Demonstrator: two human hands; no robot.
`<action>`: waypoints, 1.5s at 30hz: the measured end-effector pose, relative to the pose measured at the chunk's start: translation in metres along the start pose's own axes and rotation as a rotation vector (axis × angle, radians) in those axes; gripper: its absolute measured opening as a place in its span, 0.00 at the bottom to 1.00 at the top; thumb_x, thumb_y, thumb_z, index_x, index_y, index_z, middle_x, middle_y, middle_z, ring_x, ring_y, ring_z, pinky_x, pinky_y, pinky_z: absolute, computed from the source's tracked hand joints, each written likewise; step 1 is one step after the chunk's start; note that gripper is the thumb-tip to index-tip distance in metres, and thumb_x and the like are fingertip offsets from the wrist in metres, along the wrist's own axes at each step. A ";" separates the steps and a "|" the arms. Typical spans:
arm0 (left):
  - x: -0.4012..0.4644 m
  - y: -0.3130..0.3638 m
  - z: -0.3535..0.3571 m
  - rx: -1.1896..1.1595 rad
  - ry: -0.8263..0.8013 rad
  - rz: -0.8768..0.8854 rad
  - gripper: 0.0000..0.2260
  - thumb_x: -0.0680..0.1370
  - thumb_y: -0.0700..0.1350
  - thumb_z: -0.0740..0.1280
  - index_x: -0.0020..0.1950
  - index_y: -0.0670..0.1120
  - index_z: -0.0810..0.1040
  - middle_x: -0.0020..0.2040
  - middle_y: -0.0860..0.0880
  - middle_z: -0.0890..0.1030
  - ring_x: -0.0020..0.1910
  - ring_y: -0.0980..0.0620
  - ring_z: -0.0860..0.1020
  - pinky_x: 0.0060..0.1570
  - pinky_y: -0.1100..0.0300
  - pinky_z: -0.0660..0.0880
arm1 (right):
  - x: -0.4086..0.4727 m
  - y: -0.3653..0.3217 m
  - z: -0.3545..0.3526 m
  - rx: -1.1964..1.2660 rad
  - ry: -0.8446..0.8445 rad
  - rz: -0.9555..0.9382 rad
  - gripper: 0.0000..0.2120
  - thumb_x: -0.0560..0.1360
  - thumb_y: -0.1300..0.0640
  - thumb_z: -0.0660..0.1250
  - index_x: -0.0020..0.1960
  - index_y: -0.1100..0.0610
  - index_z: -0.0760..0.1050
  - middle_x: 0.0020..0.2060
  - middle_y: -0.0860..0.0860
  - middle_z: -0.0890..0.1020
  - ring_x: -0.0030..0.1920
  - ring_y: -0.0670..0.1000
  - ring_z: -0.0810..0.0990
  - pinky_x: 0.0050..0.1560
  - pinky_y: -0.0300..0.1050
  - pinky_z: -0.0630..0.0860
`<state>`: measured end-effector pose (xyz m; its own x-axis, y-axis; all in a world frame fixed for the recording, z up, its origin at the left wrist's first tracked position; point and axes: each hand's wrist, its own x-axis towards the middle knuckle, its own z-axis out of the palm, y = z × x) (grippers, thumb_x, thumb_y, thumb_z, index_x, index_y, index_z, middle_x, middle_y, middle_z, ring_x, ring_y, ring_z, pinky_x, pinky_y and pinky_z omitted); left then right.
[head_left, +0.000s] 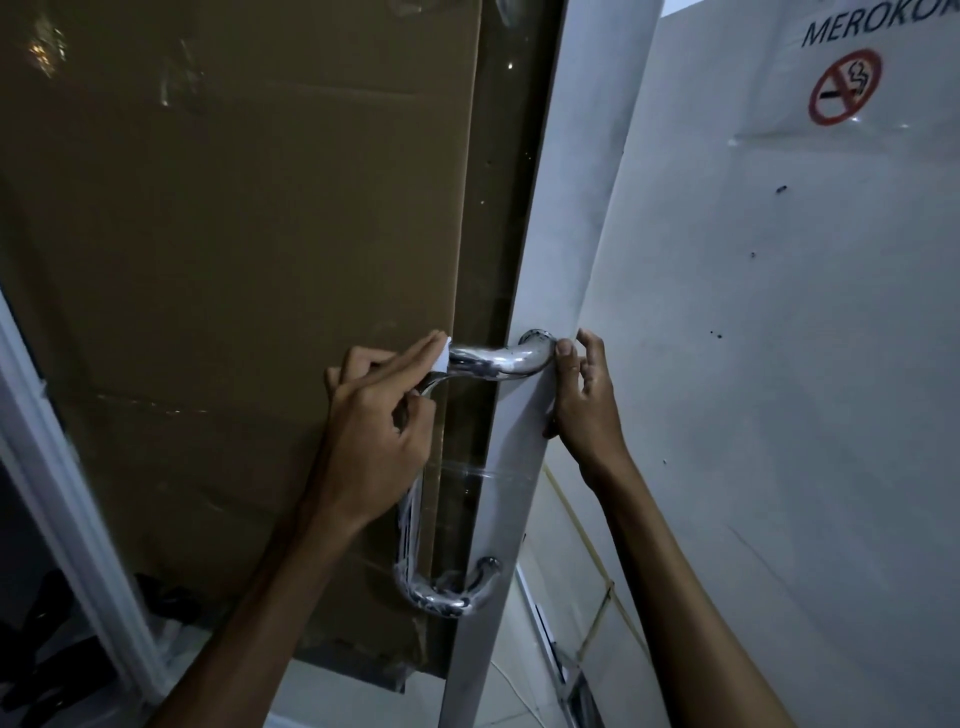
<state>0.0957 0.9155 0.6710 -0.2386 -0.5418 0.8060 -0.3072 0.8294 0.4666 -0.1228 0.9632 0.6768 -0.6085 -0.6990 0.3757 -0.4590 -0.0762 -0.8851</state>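
I have the left hand (374, 415) curled, its forefinger stretched out and pinching a small white scrap (441, 356) with the thumb against the top bar of the chrome door handle (493, 361). The right hand (582, 405) sits at the other end of that bar, thumb tip touching the bend where the handle meets the metal door stile (519, 467). Its fingers are loosely bent beside the stile's edge, and I cannot tell whether they pinch anything. The handle runs between my two hands, then drops below the left wrist, where clear film (415, 587) wraps its lower curve. Beyond the left hand, brown cardboard (234, 234) covers the glass. Past the right hand stands a white panel (779, 364), with a no-smoking sign (844, 85) high above it
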 end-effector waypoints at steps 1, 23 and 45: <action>-0.002 -0.001 0.000 0.005 -0.006 -0.019 0.27 0.76 0.40 0.64 0.75 0.53 0.73 0.64 0.67 0.75 0.55 0.59 0.69 0.63 0.66 0.58 | 0.001 0.001 0.000 0.001 0.000 0.005 0.25 0.85 0.38 0.53 0.80 0.44 0.58 0.64 0.47 0.70 0.64 0.55 0.77 0.50 0.63 0.85; -0.035 -0.007 0.016 0.048 -0.101 -0.140 0.36 0.75 0.41 0.62 0.84 0.45 0.59 0.72 0.44 0.77 0.69 0.55 0.69 0.73 0.54 0.59 | 0.014 0.009 0.006 0.022 0.024 -0.002 0.35 0.77 0.24 0.52 0.77 0.43 0.61 0.69 0.53 0.75 0.65 0.57 0.78 0.49 0.68 0.84; -0.041 -0.002 0.018 0.016 -0.124 -0.273 0.35 0.80 0.42 0.65 0.85 0.52 0.55 0.72 0.45 0.75 0.69 0.45 0.69 0.67 0.57 0.66 | 0.017 0.013 0.009 0.015 0.026 -0.018 0.45 0.70 0.17 0.51 0.75 0.47 0.63 0.67 0.56 0.76 0.64 0.60 0.79 0.54 0.69 0.82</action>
<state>0.0899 0.9337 0.6305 -0.2551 -0.7580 0.6003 -0.3895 0.6488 0.6537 -0.1329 0.9439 0.6695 -0.6170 -0.6783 0.3990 -0.4605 -0.0999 -0.8820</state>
